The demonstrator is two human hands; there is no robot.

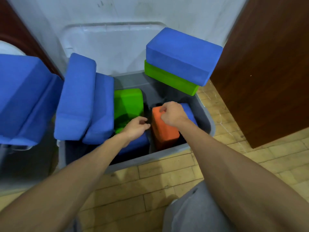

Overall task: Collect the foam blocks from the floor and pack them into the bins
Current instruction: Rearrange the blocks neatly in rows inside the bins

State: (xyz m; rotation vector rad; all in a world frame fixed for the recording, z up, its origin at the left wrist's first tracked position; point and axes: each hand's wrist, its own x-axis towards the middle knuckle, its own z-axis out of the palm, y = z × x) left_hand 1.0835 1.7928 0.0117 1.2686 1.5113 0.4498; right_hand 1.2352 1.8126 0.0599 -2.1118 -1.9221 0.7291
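Orange foam block (164, 131) is gripped at its top end by the right hand (172, 114) and stood on end, slightly tilted, inside the grey bin (206, 118).

Right-hand fingers are curled over the block's upper edge. The left hand (136, 127) is held just beside the block's left face with fingers loosely curled; whether anything is held cannot be told. A low blue block (137, 143) is seen under the left hand, and a green block (128, 101) is stood behind it in the bin. Two blue blocks (75, 97) are leaned over the left rim. A blue-on-green stack (182, 56) is perched at the far right corner. A clear lid (108, 47) is propped against the wall. A second bin (10, 154) at left is heaped with blue foam. A wood floor (167, 178) is seen below.
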